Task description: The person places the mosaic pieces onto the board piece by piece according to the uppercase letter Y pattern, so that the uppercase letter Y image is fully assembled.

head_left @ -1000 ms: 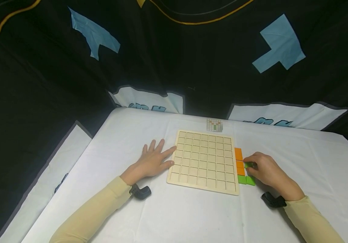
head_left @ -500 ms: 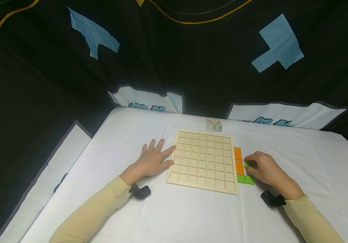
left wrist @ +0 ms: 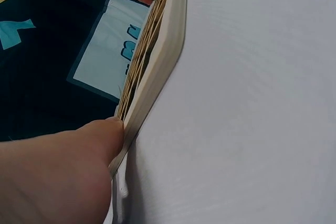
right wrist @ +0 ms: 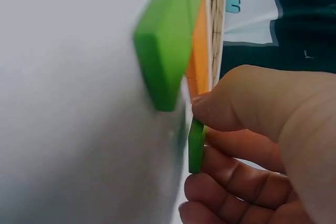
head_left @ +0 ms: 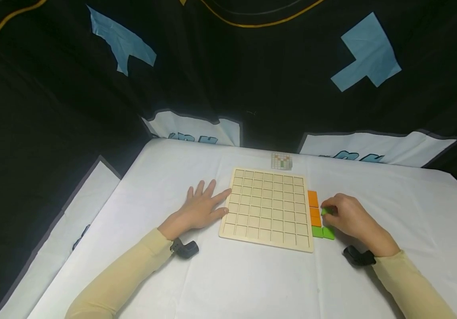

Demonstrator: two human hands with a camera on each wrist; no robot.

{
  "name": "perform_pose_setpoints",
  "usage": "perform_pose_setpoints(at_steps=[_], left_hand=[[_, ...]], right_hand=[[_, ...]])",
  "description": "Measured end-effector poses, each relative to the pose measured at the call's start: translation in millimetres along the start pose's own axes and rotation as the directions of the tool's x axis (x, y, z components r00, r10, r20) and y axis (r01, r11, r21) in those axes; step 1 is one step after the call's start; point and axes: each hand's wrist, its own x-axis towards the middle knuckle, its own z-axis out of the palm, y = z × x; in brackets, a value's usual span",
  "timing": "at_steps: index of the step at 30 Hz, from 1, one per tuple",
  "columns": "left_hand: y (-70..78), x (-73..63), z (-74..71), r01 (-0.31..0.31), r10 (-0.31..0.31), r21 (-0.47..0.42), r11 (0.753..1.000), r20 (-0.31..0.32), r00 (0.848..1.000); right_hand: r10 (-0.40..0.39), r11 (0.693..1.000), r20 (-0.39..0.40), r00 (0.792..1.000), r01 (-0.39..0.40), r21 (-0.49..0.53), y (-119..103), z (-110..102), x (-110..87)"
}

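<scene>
A square wooden grid board point(head_left: 268, 208) lies on the white-covered table. My left hand point(head_left: 200, 210) rests on the cloth with fingers spread, its thumb and index fingertip touching the board's left edge. To the right of the board, my right hand point(head_left: 348, 217) pinches a green tile point(right wrist: 196, 148) between thumb and fingers, as the right wrist view shows. Orange tiles point(head_left: 313, 199) stand along the board's right side. Below them are more green tiles point(head_left: 328, 233), one of which looms large as a green tile point(right wrist: 163, 45) in the right wrist view.
A small card point(head_left: 282, 161) printed with a coloured grid lies behind the board. White cloth point(head_left: 244, 283) covers the table. Dark curtains point(head_left: 228, 79) with blue tape patches rise beyond its back and left edges.
The green tile in my right hand's pinch looks slightly more tilted than a second ago. My left hand keeps its place at the board. The head view has shifted a little.
</scene>
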Motion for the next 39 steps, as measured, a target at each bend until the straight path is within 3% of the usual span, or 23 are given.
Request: perform_pose_setpoints(at_steps=[14, 23, 39], left_hand=[[0.4, 0.2, 0.3, 0.000, 0.000, -0.009, 1.000, -0.008, 1.000], [0.1, 0.8, -0.1, 0.004, -0.004, 0.003, 1.000, 0.004, 1.000], [1.1, 0.0, -1.8, 0.012, -0.012, 0.000, 1.000, 0.012, 1.000]], right_hand=[[-0.093, 0.995, -0.037, 0.995, 0.094, 0.038, -26, -5, 16.7], [-0.163, 0.986, -0.020, 0.986, 0.164, 0.038, -44, 0, 26.3], [-0.314, 0.949, -0.007, 0.949, 0.314, 0.020, -69, 19, 38.9]])
